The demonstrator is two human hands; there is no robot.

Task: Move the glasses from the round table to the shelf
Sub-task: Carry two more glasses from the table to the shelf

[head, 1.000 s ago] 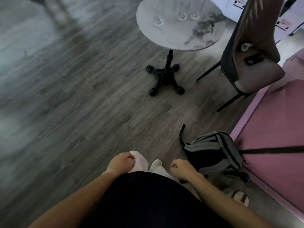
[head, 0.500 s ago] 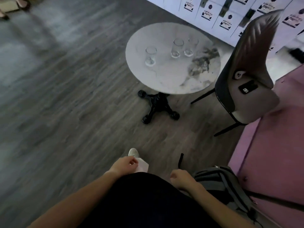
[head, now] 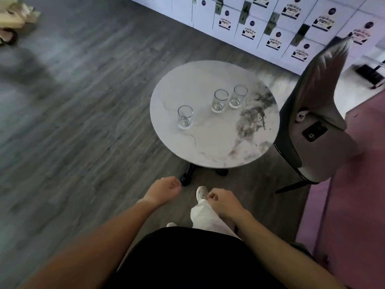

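Standing upright on the round desk (head: 208,147): three glasses (head: 184,117), well beyond both hands. Left hand (head: 164,189) and right hand (head: 224,202) hung loosely curled, empty.

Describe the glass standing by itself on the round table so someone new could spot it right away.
Find the round marble table beside the grey chair. Three clear, empty-looking glasses stand upright on it. The lone glass stands towards the left edge, apart from the pair of glasses standing close together nearer the chair.
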